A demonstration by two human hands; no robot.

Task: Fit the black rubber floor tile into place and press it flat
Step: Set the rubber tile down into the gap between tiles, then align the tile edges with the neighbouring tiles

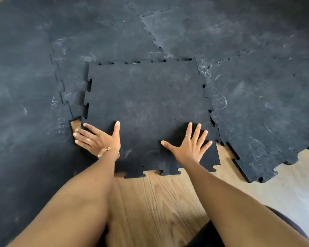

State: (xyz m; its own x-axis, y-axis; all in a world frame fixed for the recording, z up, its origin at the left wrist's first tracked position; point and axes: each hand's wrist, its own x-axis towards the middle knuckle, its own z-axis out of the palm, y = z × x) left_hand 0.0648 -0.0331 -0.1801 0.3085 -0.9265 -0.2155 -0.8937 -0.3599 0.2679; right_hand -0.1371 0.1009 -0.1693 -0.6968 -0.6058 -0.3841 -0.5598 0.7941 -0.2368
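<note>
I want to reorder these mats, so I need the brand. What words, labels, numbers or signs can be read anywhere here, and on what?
None: no readable text anywhere in the picture.
The black rubber floor tile shows only pale scuffs, no print.
The neighbouring tiles carry whitish smears, not letters.
The wooden floor shows only grain.
The rings and bracelet on the left hand and right hand show no readable marking.

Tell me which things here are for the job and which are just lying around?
For the job: the loose black tile, left hand, right hand, both flat on it, and the neighbouring tiles it locks into.
Just there: wooden floor, bracelet, rings.
</note>
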